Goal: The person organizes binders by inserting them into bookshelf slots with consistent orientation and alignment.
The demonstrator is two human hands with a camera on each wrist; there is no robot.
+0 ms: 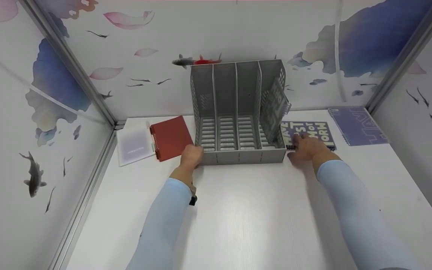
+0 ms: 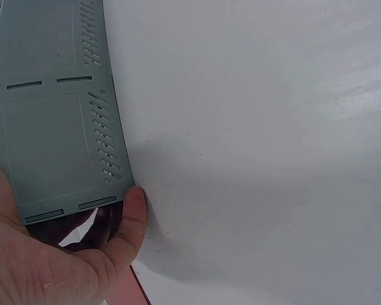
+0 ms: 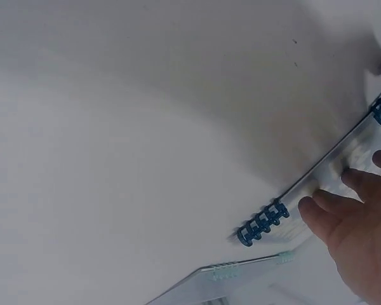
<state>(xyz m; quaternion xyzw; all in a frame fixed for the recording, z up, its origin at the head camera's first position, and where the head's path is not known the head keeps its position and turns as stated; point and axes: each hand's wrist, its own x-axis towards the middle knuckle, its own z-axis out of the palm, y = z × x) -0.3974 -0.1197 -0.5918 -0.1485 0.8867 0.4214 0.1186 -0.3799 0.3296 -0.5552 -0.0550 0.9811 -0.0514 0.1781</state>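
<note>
My left hand [image 1: 192,154] grips the front left corner of a grey file organizer [image 1: 249,157]. Close up in the left wrist view, its thumb and fingers lie around the end of the organizer's slotted panel [image 2: 49,149]. On the right, my right hand [image 1: 308,147] lies over a purple spiral notebook [image 1: 325,132] with large pale lettering, beside the organizer. The right wrist view has the fingertips on the cover, close to the blue binding rings [image 3: 263,223]. Another ring-bound notebook [image 1: 274,108] leans in the organizer's rightmost compartment.
Left of the organizer lie a red ring-bound notebook [image 1: 174,137] and a pale lilac notebook [image 1: 135,147], side by side. A darker purple notebook [image 1: 362,125] lies at the back right of the white table [image 1: 253,217]. Printed wall panels [image 1: 238,30] enclose the back and sides.
</note>
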